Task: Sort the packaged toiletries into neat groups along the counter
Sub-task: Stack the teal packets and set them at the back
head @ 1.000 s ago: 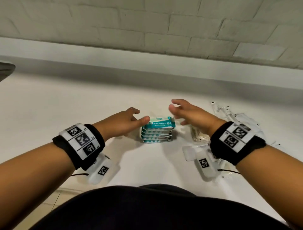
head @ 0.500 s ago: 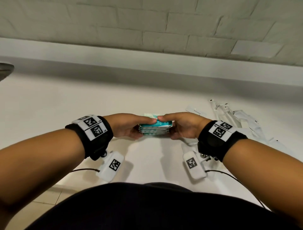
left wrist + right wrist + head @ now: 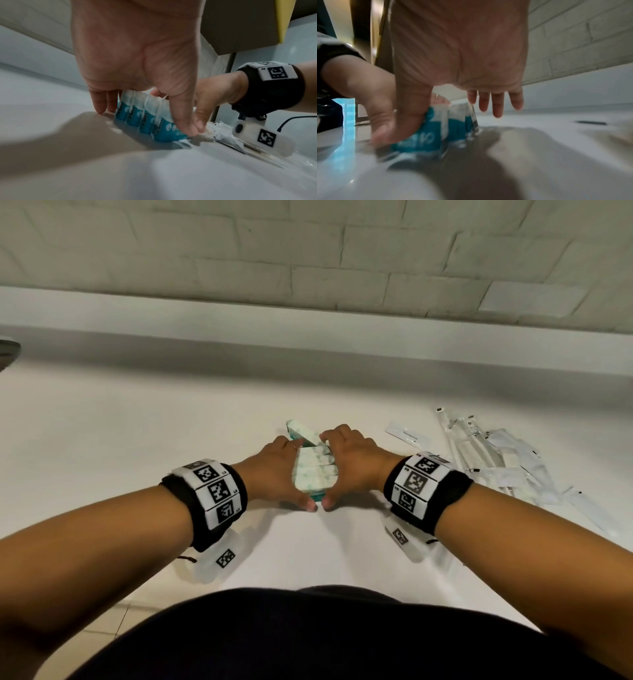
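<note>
Several teal-and-white wipe packs stand on edge in a row on the white counter, running away from me. My left hand holds the row's left side, thumb at the near pack and fingers at the far end. My right hand holds the right side the same way, and the two thumbs almost meet in front. The farthest pack leans away from the others. In the left wrist view the wipe packs sit between thumb and fingers. In the right wrist view the wipe packs are blurred under the thumb.
A loose pile of clear-wrapped toothbrushes and flat sachets lies to the right, with a white toothpaste sachet nearest the packs. A wall ledge runs behind. A grey object shows at the left edge.
Both hands closed in on the flat stack of wipe packs and gripped it. They have since tipped it onto its edge, so the packs now stand in a row.
</note>
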Action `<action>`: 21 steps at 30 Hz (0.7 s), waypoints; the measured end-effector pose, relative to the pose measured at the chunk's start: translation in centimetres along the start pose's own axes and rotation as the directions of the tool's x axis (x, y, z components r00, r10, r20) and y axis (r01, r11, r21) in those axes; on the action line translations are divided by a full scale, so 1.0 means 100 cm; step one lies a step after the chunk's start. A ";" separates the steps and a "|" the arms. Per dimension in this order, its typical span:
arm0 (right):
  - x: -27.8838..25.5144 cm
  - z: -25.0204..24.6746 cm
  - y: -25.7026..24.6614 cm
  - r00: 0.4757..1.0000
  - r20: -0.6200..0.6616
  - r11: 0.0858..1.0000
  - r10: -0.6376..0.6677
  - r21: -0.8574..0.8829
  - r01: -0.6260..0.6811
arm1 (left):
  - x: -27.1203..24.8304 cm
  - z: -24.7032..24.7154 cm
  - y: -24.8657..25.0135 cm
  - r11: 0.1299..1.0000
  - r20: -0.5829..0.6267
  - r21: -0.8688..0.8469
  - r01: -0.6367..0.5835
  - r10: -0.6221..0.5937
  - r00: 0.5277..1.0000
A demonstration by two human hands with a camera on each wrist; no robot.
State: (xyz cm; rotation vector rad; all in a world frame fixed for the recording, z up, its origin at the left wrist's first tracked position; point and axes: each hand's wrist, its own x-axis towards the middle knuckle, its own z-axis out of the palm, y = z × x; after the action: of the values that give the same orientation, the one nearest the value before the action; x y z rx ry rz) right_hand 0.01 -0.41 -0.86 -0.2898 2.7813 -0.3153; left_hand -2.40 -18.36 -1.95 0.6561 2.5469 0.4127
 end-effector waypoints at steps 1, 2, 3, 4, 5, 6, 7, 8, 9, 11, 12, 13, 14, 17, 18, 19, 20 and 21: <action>0.002 -0.005 0.000 0.998 0.055 0.998 0.014 0.065 -0.017 | -0.002 -0.002 0.000 1.000 -0.001 -0.010 -0.003 0.003 1.000; 0.003 -0.011 0.001 0.995 0.099 0.985 0.020 0.169 -0.037 | -0.003 -0.003 -0.001 1.000 -0.006 -0.022 -0.009 0.009 1.000; 0.006 -0.017 0.001 0.994 0.109 0.957 0.025 0.286 -0.055 | -0.003 -0.003 -0.002 0.999 -0.014 -0.038 -0.012 0.011 1.000; 0.011 -0.022 0.002 0.996 0.083 0.922 0.044 0.379 -0.072 | -0.005 -0.002 -0.002 0.998 -0.022 -0.053 -0.017 0.016 1.000; 0.017 -0.026 0.003 0.997 0.030 0.898 0.075 0.434 -0.080 | -0.005 0.000 -0.004 0.997 -0.028 -0.075 -0.012 0.009 1.000; 0.023 -0.029 0.003 0.994 -0.023 0.885 0.110 0.457 -0.087 | -0.006 0.001 -0.005 0.995 -0.036 -0.102 0.000 -0.004 0.999; 0.030 -0.031 0.001 0.992 -0.036 0.878 0.125 0.470 -0.093 | -0.006 0.002 -0.007 0.991 -0.044 -0.131 0.015 -0.021 0.999; 0.036 -0.032 -0.001 0.994 -0.012 0.877 0.112 0.472 -0.093 | -0.006 0.004 -0.008 0.988 -0.049 -0.153 0.025 -0.033 0.998; 0.042 -0.031 -0.004 0.996 0.031 0.894 0.084 0.439 -0.089 | -0.007 0.005 -0.009 0.985 -0.057 -0.167 0.028 -0.038 0.998; 0.051 -0.029 -0.007 0.995 0.096 0.955 0.035 0.291 -0.062 | -0.008 0.005 -0.009 0.980 -0.065 -0.197 0.027 -0.040 0.997; 0.053 -0.029 -0.008 0.994 0.104 0.969 0.017 0.243 -0.042 | -0.008 0.005 -0.010 0.975 -0.063 -0.219 0.027 -0.042 0.997; 0.053 -0.030 -0.009 0.994 0.111 0.973 -0.002 0.231 -0.023 | -0.008 0.005 -0.011 0.968 -0.055 -0.248 0.030 -0.046 0.997; 0.053 -0.031 -0.007 0.993 0.118 0.973 -0.025 0.229 -0.002 | -0.008 0.005 -0.012 0.960 -0.042 -0.279 0.034 -0.047 0.998; 0.047 -0.032 -0.003 0.985 0.160 0.973 -0.069 0.228 0.031 | -0.006 0.007 -0.015 0.940 -0.005 -0.339 0.036 -0.041 0.999; 0.045 -0.032 -0.002 0.985 0.159 0.973 -0.070 0.228 0.033 | -0.006 0.008 -0.015 0.939 -0.005 -0.341 0.036 -0.040 0.999; 0.042 -0.032 -0.002 0.986 0.153 0.973 -0.071 0.227 0.035 | -0.005 0.008 -0.015 0.942 -0.010 -0.334 0.041 -0.046 0.999; 0.038 -0.032 -0.002 0.986 0.148 0.973 -0.071 0.227 0.036 | -0.005 0.008 -0.015 0.946 -0.014 -0.321 0.045 -0.053 0.999; 0.035 -0.031 -0.001 0.985 0.151 0.974 -0.078 0.224 0.043 | -0.006 0.008 -0.015 0.951 -0.016 -0.305 0.053 -0.060 0.998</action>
State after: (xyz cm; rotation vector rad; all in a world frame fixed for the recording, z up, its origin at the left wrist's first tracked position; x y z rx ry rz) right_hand -4.25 -0.78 1.04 -0.3299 2.5561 -0.5842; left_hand -2.09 -19.77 -3.01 0.4632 2.4446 0.7786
